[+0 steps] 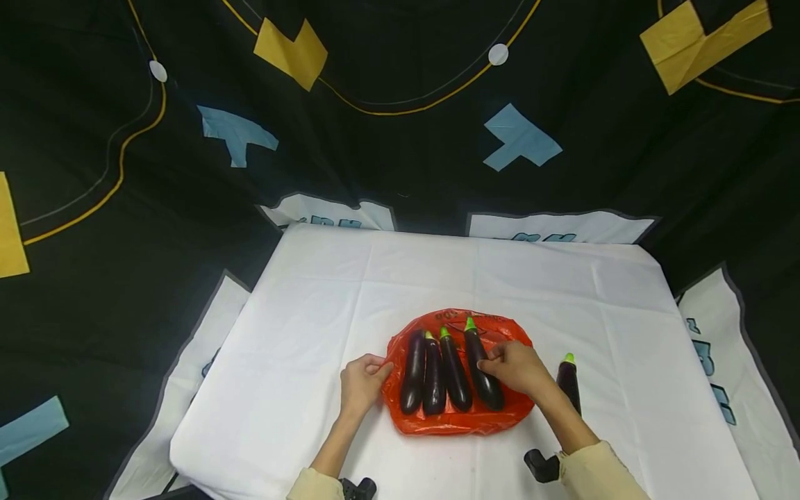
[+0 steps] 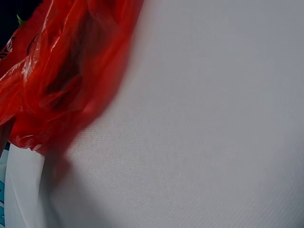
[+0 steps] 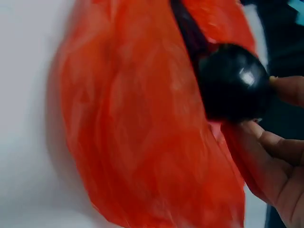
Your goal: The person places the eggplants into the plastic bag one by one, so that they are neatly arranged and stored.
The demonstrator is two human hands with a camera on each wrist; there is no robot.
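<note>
A red plastic bag (image 1: 459, 425) lies spread on the white-covered table, its mouth facing up. Several dark purple eggplants (image 1: 412, 375) rest side by side in it, stems mostly toward the far side. The left hand (image 1: 362, 383) pinches the bag's left rim; the left wrist view shows mainly crumpled bag plastic (image 2: 71, 71). At the right end of the row, the right hand (image 1: 517, 367) grips an eggplant (image 1: 481, 368) with thumb and fingers. Up close, the right wrist view shows this eggplant's glossy round end (image 3: 232, 83) between the fingers, over the bag's edge.
Another eggplant (image 1: 567, 380) with a green stem lies on the table (image 1: 300, 333) right of the bag, partly hidden by the right forearm. Black wrist devices (image 1: 542, 465) sit by both sleeves. A dark patterned cloth (image 1: 400, 167) hangs behind the table.
</note>
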